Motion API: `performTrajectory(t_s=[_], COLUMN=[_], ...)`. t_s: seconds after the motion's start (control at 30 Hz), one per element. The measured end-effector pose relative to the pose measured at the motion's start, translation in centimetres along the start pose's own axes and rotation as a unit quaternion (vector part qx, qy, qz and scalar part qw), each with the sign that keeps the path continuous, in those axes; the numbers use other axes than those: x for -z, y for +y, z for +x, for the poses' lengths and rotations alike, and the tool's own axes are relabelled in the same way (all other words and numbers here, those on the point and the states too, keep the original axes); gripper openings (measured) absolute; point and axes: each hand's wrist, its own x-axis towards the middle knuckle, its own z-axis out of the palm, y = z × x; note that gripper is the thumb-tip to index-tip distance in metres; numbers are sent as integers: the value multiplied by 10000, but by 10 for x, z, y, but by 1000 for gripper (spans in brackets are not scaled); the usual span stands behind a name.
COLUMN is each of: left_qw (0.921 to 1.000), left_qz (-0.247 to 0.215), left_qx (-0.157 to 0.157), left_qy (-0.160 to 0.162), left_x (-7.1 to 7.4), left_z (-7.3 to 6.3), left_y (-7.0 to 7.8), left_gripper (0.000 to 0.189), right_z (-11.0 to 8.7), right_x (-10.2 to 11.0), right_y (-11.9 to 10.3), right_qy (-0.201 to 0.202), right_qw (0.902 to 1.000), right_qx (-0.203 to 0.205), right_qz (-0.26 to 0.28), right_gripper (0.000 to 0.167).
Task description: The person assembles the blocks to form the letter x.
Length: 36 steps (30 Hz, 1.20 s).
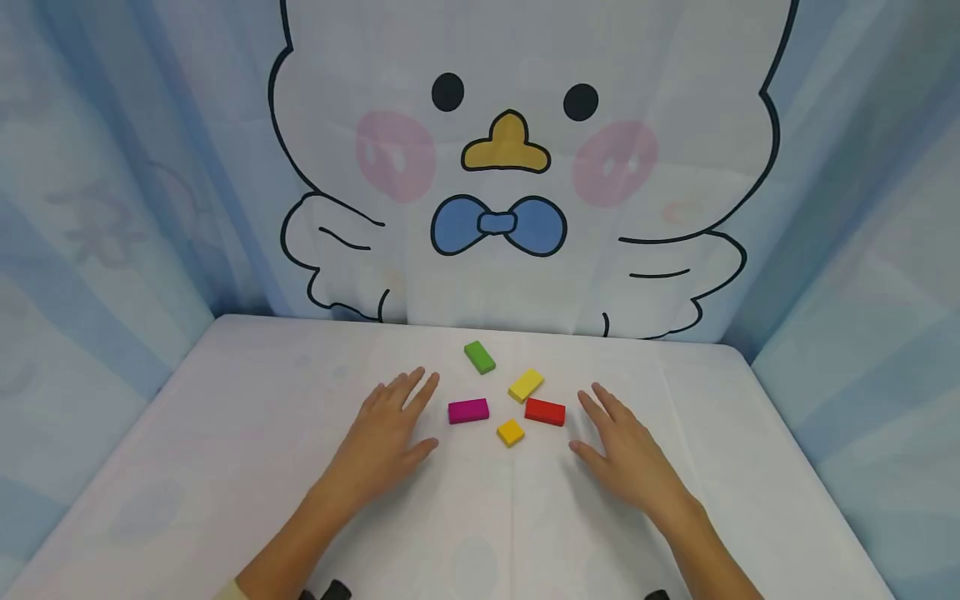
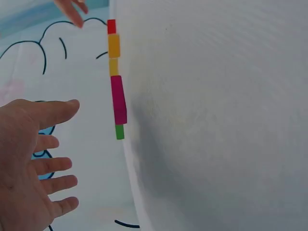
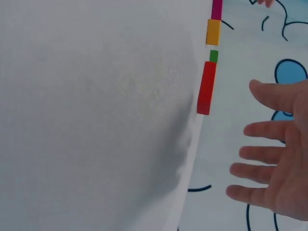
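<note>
Several small coloured blocks lie loosely grouped on the white table. The magenta block [image 1: 468, 411] is nearest my left hand [image 1: 386, 437], which hovers to its left with fingers spread and holds nothing. On the other side, my right hand [image 1: 626, 454] hovers beside the red block [image 1: 545, 412], its fingers apart and holding nothing. Between them lie a yellow block [image 1: 526, 385] and a shorter orange-yellow block [image 1: 511, 432]. Farthest back is the green block [image 1: 480, 357]. Both wrist views show the hands raised off the table, apart from the blocks.
The white-covered table [image 1: 480, 533] ends at the back against a curtain [image 1: 495, 292] printed with a cartoon bird. Pale blue curtains [image 1: 90, 250] hang along the left and right sides. Dark objects [image 1: 337, 590] show at the bottom edge of the head view.
</note>
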Motion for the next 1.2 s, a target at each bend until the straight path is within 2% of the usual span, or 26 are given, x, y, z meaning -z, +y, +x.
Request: performTrajectory(t_s=[0.23, 0.5, 0.67, 0.83, 1.07, 1.2], left_qw=[9983, 9889, 9831, 9785, 9748, 9711], left_qz=[-510, -1317, -1579, -1795, -1904, -2005], left_qx=[-49, 19, 26, -168, -243, -251], left_qy=[-264, -681, -927, -997, -1138, -1268], left_x=[-7, -16, -19, -22, -25, -28], left_z=[16, 27, 33, 40, 51, 57], left_y=[17, 35, 40, 41, 43, 46], left_gripper=[79, 69, 66, 61, 55, 54], right_z=[14, 20, 25, 34, 50, 58], right_x=[-1, -4, -5, -3, -4, -10], right_y=[-1, 0, 1, 0, -2, 0], right_qy=[-174, -237, -159, -46, -225, -298], right_qw=[9993, 9973, 9959, 9947, 9906, 9886], right_qx=[-188, -189, -232, -240, -427, -402], right_qz=[256, 672, 864, 1002, 1283, 1421], right_gripper=[62, 52, 44, 38, 37, 36])
